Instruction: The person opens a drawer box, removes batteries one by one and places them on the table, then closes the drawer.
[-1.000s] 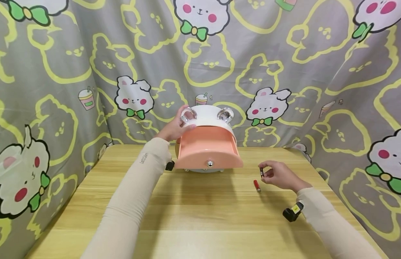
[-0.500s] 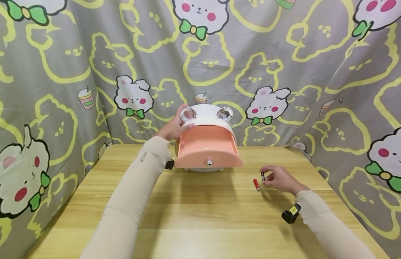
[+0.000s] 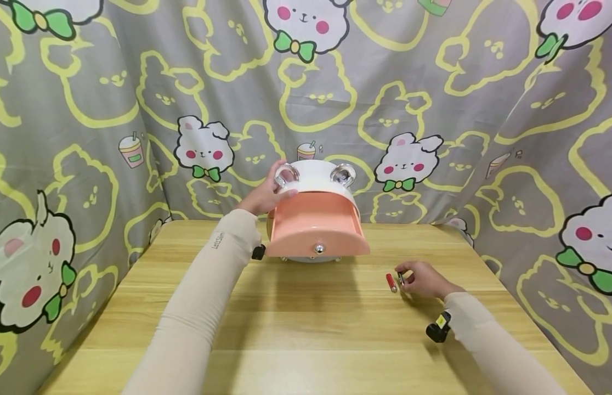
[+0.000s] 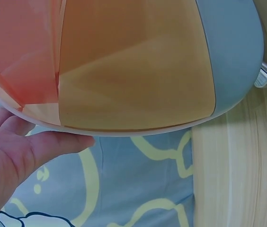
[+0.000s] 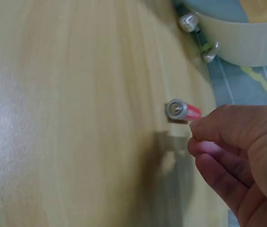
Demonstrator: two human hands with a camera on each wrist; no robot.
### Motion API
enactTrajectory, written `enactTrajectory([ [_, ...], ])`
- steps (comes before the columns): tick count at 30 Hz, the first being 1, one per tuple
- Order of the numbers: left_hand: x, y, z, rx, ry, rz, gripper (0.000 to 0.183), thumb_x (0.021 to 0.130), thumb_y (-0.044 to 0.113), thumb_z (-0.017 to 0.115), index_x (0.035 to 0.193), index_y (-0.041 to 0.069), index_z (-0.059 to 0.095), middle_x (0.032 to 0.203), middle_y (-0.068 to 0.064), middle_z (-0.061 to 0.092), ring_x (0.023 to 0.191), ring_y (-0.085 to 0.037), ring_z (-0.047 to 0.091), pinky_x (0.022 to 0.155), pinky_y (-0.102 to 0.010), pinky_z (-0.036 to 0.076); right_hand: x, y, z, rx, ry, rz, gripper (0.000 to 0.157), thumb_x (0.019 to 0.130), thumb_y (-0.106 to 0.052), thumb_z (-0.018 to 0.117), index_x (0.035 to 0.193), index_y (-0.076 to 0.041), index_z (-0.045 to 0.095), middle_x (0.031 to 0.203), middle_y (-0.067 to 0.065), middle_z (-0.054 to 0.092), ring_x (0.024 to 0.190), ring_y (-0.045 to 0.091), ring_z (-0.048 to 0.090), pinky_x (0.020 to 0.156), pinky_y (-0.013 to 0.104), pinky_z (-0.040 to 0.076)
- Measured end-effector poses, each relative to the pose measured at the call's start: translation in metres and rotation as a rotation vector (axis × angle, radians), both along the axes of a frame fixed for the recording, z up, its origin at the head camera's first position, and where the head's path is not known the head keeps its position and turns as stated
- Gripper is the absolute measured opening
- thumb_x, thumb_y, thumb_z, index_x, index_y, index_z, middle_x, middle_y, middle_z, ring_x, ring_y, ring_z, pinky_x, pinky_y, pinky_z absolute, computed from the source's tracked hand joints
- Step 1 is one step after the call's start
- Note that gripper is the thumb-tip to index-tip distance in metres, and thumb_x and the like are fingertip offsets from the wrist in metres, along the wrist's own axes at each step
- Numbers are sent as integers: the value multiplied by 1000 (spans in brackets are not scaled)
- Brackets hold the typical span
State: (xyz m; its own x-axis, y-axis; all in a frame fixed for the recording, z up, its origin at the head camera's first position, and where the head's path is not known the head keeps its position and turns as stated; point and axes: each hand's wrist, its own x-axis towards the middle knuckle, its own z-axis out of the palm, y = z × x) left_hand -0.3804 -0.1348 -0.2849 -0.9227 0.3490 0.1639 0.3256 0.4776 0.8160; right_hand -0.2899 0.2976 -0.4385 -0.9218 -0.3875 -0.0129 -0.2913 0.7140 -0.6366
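A small rounded drawer box (image 3: 316,174) with a white top and two shiny ear-like loops stands at the back of the table. Its coral top drawer (image 3: 313,240) is pulled out. My left hand (image 3: 264,193) grips the box's upper left side beside one loop; in the left wrist view the thumb (image 4: 60,144) lies along the rim. To the right, my right hand (image 3: 424,278) pinches a dark battery (image 3: 401,278) between thumb and finger, low over the table. Beside it lies a red battery (image 3: 391,282), whose end faces the right wrist camera. The fingers hide the dark battery in that view.
The wooden table (image 3: 306,329) reaches back to a patterned grey curtain (image 3: 316,99), which also hangs on both sides. Small silver feet (image 5: 189,22) hold up the drawer box.
My right hand has moved down and slightly toward me with the dark battery, ending close beside the red one. The left hand and the drawer box have stayed put.
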Motion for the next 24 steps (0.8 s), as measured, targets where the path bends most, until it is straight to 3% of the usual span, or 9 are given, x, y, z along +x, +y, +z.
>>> enactTrajectory([
  [9,4,1,4,4,11,-12,90,91,37,68,153,33,4,103,-26,57,92,-32,58,90,-45,46,-3,3,-8,36,-20,22,44,75,8,74,116,13,59,108,21,62,80,21,66,60,28,53],
  [12,0,0,0,6,12,-1,90,90,38,69,152,35,4,108,-26,57,96,-32,57,92,-46,45,-3,2,-7,45,-27,29,43,76,8,74,116,13,59,107,21,62,80,21,65,58,28,53],
  [24,1,1,1,9,-10,18,90,89,41,69,151,40,5,133,-30,45,115,-36,51,102,-50,37,-3,-1,-10,78,-53,15,42,78,5,75,116,12,60,102,15,65,79,18,63,58,28,52],
])
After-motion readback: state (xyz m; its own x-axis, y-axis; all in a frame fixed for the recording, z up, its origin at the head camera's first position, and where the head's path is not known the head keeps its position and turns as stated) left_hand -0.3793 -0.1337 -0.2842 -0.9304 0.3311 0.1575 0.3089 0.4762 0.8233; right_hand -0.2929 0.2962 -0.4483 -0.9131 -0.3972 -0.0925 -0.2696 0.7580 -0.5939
